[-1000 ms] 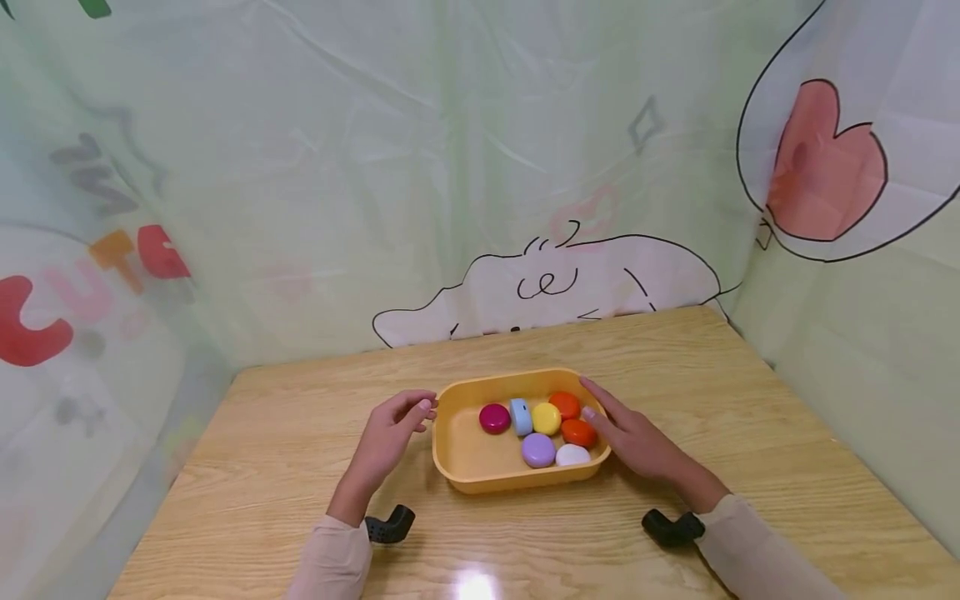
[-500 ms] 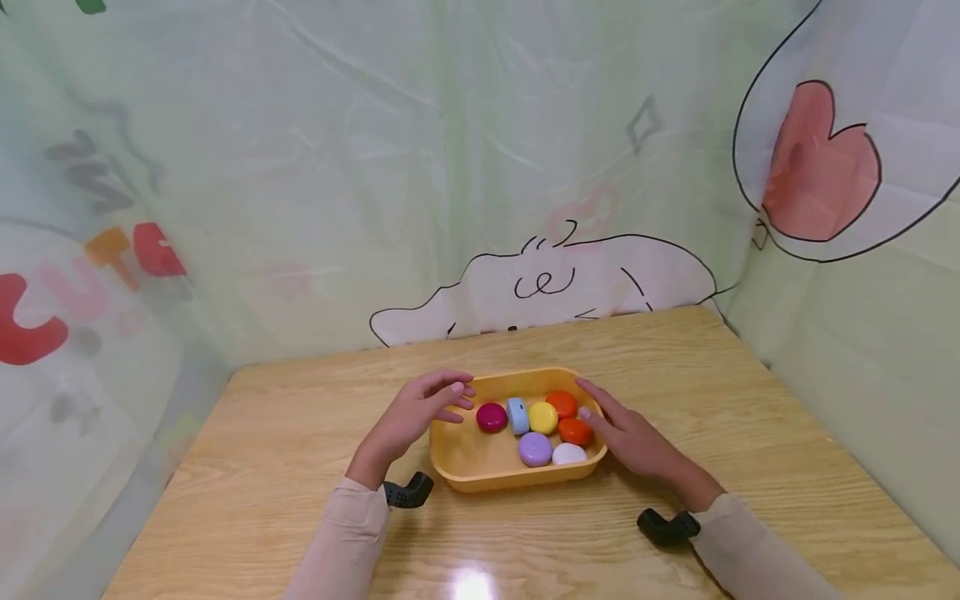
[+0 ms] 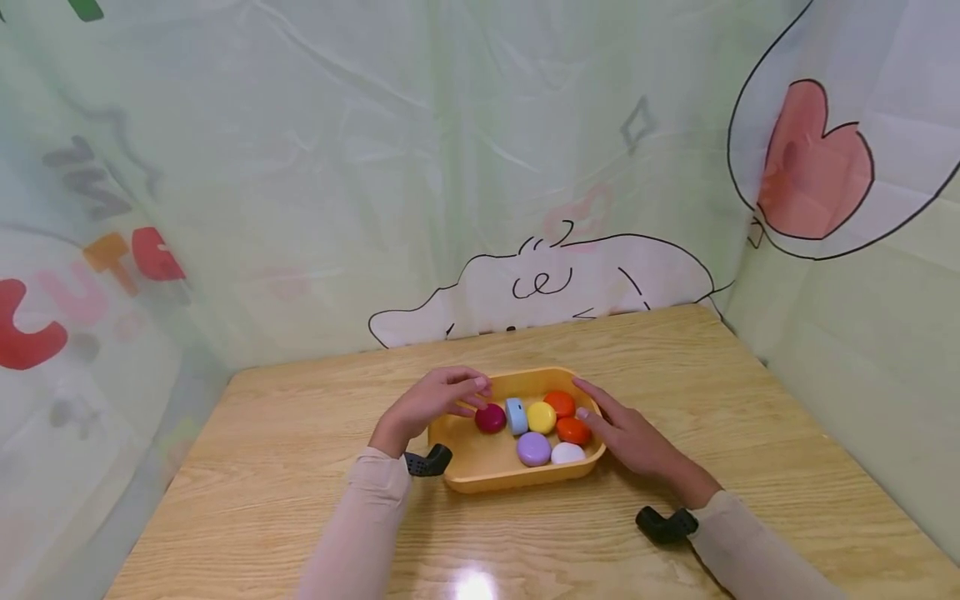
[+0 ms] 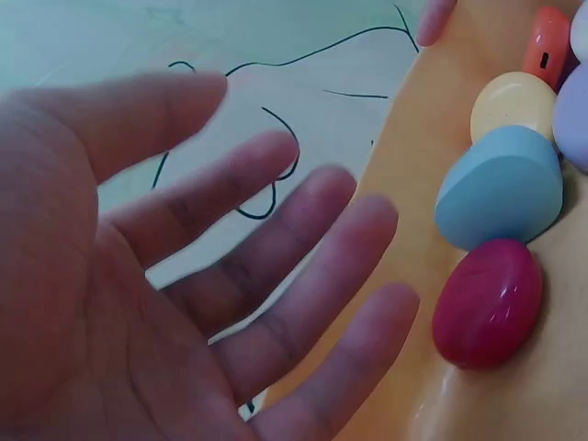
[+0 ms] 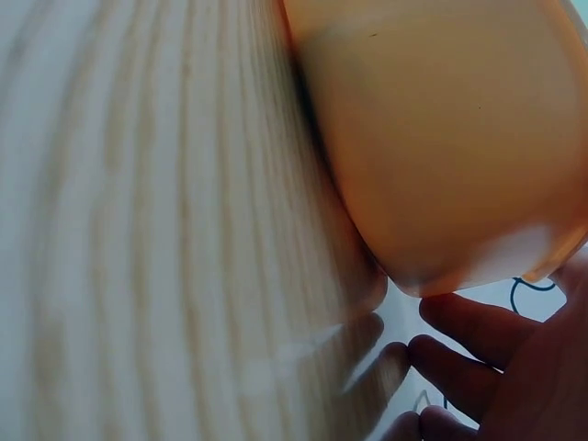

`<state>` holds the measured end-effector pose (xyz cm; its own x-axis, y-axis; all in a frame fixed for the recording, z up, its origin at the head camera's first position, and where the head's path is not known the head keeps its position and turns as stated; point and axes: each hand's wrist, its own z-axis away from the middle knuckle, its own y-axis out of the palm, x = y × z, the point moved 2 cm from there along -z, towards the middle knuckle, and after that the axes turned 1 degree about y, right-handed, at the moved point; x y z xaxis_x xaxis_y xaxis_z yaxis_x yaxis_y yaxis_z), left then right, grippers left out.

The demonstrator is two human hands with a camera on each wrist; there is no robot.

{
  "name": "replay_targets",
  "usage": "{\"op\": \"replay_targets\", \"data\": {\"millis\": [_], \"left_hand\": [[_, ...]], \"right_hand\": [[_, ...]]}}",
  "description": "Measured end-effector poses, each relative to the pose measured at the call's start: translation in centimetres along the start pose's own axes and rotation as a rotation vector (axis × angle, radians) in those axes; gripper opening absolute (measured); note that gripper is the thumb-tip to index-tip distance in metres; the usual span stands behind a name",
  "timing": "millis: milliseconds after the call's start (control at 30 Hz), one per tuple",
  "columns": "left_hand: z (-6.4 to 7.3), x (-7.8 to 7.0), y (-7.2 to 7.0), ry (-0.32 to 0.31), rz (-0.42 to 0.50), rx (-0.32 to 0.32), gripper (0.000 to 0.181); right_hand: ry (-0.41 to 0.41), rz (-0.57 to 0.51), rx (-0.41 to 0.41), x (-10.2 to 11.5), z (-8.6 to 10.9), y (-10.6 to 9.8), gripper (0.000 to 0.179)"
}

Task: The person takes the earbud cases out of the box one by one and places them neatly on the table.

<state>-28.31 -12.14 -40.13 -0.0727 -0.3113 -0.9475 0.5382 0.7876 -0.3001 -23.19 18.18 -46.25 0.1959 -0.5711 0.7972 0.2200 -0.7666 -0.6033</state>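
A shallow yellow-orange plastic tray (image 3: 517, 481) sits on the table in the head view. In it lie several glossy rounded discs: magenta (image 3: 491, 419), yellow (image 3: 542, 417), lilac (image 3: 534, 448), white (image 3: 567, 453) and two orange-red discs (image 3: 573, 431). A light blue disc (image 3: 516, 417) stands on its edge. My left hand (image 3: 435, 398) hovers over the tray's back left part, fingers spread and apart from the magenta disc (image 4: 488, 305) in the left wrist view. At the right end, my right hand (image 3: 637, 442) holds the tray, thumb over the rim and fingers along the outer wall.
The wooden table (image 3: 285, 483) runs round the tray on all sides. A printed curtain (image 3: 315, 183) hangs along its back and sides. Each wrist carries a black device (image 3: 666, 526).
My left hand has moved from beside the tray's left end to the right and over it, its fingers nearing the magenta disc. My right hand stays on the tray.
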Motion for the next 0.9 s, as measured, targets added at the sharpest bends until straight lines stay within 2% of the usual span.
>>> {"op": "replay_targets", "data": {"millis": [100, 300, 400, 533, 600, 733, 900], "left_hand": [[-0.5, 0.4, 0.2, -0.013, -0.024, -0.053, 0.044], [-1.0, 0.2, 1.0, -0.052, -0.273, -0.215, 0.03], [-1.2, 0.1, 1.3, -0.083, -0.332, -0.255, 0.026], [-1.5, 0.2, 1.6, -0.131, -0.345, -0.247, 0.026], [-1.7, 0.4, 1.7, -0.133, -0.366, -0.231, 0.028], [-1.9, 0.5, 1.8, -0.084, -0.482, -0.189, 0.033], [-1.8, 0.8, 2.0, -0.092, -0.605, -0.156, 0.038]], "right_hand": [[-0.009, 0.006, 0.005, 0.0, 0.0, 0.0, 0.059], [-0.001, 0.0, 0.0, -0.1, 0.0, 0.0, 0.059], [-0.009, -0.001, -0.004, -0.2, -0.1, 0.0, 0.059], [-0.009, 0.0, -0.005, -0.5, -0.1, 0.0, 0.059], [-0.007, 0.0, -0.006, -0.5, -0.1, 0.0, 0.059], [-0.003, -0.004, -0.012, -0.3, 0.0, 0.0, 0.059], [-0.005, 0.004, -0.016, -0.1, 0.0, -0.1, 0.059]]}}
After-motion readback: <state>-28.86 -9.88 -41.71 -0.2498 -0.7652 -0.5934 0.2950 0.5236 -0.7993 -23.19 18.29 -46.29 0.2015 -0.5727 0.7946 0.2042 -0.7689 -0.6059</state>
